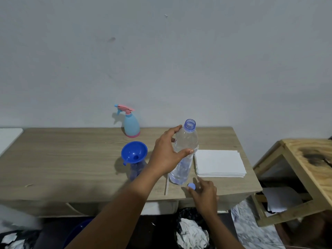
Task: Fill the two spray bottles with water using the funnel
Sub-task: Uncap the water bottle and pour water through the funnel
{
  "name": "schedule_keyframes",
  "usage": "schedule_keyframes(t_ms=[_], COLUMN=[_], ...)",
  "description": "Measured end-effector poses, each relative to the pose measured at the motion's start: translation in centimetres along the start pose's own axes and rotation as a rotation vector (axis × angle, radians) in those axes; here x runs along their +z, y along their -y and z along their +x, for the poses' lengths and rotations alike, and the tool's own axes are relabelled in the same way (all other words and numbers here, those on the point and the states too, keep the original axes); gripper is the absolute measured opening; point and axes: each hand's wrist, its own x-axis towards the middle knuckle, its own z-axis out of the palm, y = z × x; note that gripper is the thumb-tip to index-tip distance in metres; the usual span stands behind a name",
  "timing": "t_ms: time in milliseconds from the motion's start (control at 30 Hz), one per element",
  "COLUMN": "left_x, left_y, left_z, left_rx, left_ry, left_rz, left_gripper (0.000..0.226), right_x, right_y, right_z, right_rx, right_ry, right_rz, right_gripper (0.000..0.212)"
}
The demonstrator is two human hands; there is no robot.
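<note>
A clear water bottle (186,141) with an open blue neck stands upright on the wooden table (71,162). My left hand (165,155) is wrapped around its middle. My right hand (204,193) pinches the small blue cap (191,186) at the table's front edge, just right of the bottle's base. A blue funnel (134,152) sits in the mouth of a translucent blue spray bottle (136,169) left of my left hand. At the back by the wall stands a light blue spray bottle (131,125) with its pink trigger head on.
A stack of white paper napkins (220,163) lies right of the water bottle. A thin white stick (167,184) lies near the front edge. A wooden stool (305,169) stands to the right. A bin with crumpled paper (192,232) sits below the table.
</note>
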Motion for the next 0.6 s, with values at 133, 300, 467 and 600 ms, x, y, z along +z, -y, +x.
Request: schedule_keyframes(t_ms=[133,300,467,600], left_x=[-0.4,-0.8,-1.5,-4.2], left_y=[-0.8,-2.5,-3.2,-1.7], left_z=[-0.1,-0.2,-1.1,-3.2], left_rx=[0.013,-0.032,-0.039,0.066], left_ry=[-0.033,-0.116,-0.086,-0.237], left_rz=[0.058,0.287,0.319,0.157], left_gripper=[0.084,0.08,0.079,0.069], right_x=[-3.2,-3.4,-1.1,-1.0], right_y=[6.3,12.1,12.6,12.9], right_z=[-0.8,1.4,2.3,3.0], right_rx=[-0.288,-0.448,-0.466,-0.577], right_ry=[-0.168,-0.12,-0.233,-0.263], right_rz=[0.389,0.497,0.463,0.472], right_gripper=[0.076,0.107,0.112,0.1])
